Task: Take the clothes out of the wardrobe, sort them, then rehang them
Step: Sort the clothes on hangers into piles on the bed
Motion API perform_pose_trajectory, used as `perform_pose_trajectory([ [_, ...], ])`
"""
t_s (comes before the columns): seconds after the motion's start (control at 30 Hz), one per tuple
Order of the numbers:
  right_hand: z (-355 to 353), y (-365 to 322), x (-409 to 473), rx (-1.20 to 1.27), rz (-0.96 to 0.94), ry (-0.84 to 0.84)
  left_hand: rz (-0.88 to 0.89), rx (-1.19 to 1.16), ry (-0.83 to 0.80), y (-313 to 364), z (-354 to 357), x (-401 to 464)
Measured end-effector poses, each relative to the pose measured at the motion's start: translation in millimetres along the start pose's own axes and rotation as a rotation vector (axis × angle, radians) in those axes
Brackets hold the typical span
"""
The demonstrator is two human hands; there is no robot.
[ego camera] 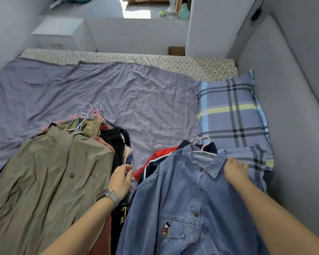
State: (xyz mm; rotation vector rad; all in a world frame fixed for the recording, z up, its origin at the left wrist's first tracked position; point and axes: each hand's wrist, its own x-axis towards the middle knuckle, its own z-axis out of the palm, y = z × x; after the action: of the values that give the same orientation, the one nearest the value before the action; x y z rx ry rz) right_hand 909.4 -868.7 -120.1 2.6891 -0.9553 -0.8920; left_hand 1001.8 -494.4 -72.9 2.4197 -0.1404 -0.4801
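Note:
Two piles of clothes on hangers lie on the bed (118,92). The left pile has an olive jacket (50,172) on top, with pink and black garments under it and several hanger hooks (89,115) at its far end. The right pile has a blue denim shirt (188,199) on top, over a red and navy garment (155,159). My left hand (121,179), with a wristwatch, hovers between the piles, fingers loosely curled, holding nothing. My right hand (236,171) rests on the denim shirt's right shoulder beside the collar, fingers extended.
A plaid pillow (232,115) lies at the right, against a grey padded headboard (284,107). A white nightstand (63,34) and a white partition stand beyond the bed. The far half of the purple sheet is bare.

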Motion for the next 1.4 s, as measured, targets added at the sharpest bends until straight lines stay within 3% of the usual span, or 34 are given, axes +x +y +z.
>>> perform_pose_trajectory([
  [0.07,-12,-19,-14,-0.12,-0.012,0.104,-0.011,0.029,-0.05,-16,-15,5],
  [0.13,-33,-58,-34,-0.037,-0.242,0.201,0.015,0.047,-0.109,-30,-33,8],
  [0.17,-45,-83,-48,0.09,-0.396,0.146,0.033,0.048,-0.133,-38,-44,9],
  [0.23,-73,-135,-84,0.355,-0.62,-0.249,0.053,0.047,-0.177,-55,-71,7],
  [0.3,-95,-190,-116,0.42,-0.679,-0.645,0.039,0.044,-0.228,-78,-103,6],
  [0.37,-109,-246,-133,0.4,-0.724,-0.755,0.024,0.04,-0.243,-108,-132,10],
  [0.63,-149,-446,-134,0.646,-0.674,-0.186,-0.014,-0.03,-0.129,-237,-232,54],
  [0.87,-125,-544,-91,0.355,-0.456,-0.126,-0.06,-0.13,-0.056,-315,-263,81],
  [0.93,-124,-557,-91,0.346,-0.432,-0.134,-0.072,-0.182,-0.043,-325,-266,81],
  [1.07,-129,-572,-119,0.606,-0.418,-0.169,-0.068,-0.235,0.045,-334,-269,79],
  [1.2,-138,-564,-169,0.735,-0.321,0.105,0.021,-0.247,0.199,-330,-283,84],
  [1.3,-145,-538,-199,0.752,-0.365,0.165,0.138,-0.027,0.324,-323,-302,95],
  [1.4,-148,-494,-215,0.765,-0.438,0.16,0.173,0.255,0.33,-309,-318,102],
])
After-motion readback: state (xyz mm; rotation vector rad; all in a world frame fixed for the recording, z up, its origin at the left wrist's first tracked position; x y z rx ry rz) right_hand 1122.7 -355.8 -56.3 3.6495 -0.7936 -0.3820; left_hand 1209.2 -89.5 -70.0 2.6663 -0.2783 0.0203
